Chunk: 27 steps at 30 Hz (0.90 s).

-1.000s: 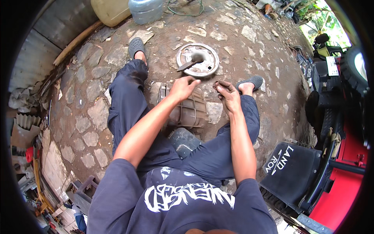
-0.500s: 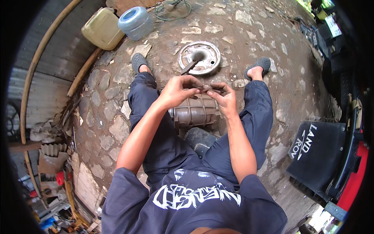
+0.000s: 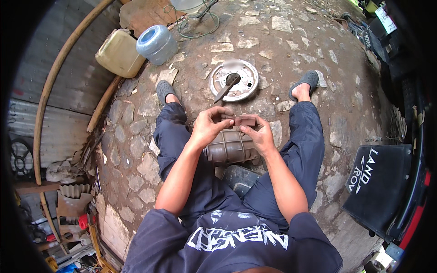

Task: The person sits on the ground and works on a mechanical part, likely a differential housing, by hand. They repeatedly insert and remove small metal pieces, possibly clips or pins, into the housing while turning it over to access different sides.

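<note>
I have the small, flat, reddish-brown piece (image 3: 246, 120) up at the centre of the frame, just above the brown ribbed metal casing (image 3: 232, 148). My right hand (image 3: 260, 135) pinches it between thumb and fingers; my left hand (image 3: 208, 128) is curled at its left end, though I can't tell whether those fingertips grip or merely touch. I judge the handling as underway: the piece is lifted, not yet set down. Upper centre, the round whitish metal disc (image 3: 217, 75) and dark flat bar (image 3: 224, 92) lie untouched. What else remains, I can't tell.
</note>
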Each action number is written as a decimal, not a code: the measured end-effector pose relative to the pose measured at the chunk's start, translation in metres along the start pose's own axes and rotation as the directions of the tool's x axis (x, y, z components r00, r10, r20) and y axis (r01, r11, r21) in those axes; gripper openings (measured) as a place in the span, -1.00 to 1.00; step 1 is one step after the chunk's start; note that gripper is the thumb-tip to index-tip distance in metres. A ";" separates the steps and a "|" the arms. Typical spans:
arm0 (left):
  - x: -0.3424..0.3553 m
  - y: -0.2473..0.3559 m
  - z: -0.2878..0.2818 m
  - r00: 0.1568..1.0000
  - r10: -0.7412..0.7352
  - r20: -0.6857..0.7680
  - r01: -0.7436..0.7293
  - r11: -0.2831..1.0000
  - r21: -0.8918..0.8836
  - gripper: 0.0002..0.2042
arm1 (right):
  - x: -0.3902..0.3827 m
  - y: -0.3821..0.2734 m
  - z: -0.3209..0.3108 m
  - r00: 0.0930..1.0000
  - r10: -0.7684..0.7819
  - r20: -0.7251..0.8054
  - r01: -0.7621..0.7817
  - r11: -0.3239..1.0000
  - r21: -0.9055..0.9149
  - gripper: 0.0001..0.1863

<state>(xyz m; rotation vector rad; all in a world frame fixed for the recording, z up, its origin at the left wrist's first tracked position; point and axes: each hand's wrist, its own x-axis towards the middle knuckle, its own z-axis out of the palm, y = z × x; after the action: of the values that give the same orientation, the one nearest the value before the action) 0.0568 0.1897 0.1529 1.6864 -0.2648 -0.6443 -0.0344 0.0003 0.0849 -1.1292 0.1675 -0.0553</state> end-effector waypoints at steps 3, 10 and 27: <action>0.001 0.002 0.001 1.000 0.000 0.008 -0.001 0.994 0.113 -0.70 | -0.001 0.004 -0.003 0.999 0.038 -0.016 -0.038 0.999 0.010 -0.66; -0.007 0.005 0.005 0.998 0.056 0.026 -0.058 0.995 0.082 -0.64 | -0.008 -0.009 -0.002 0.865 -0.501 -0.017 0.429 0.758 -0.492 -0.76; -0.001 0.001 0.002 0.999 0.032 0.011 -0.032 0.998 -0.063 -0.65 | -0.003 0.009 0.004 0.967 -0.225 -0.123 0.220 0.974 -0.052 -0.71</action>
<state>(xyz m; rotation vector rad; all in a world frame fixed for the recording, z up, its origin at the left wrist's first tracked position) 0.0548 0.1880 0.1541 1.6159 -0.2767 -0.6328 -0.0366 0.0078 0.0789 -1.1793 0.1557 -0.3259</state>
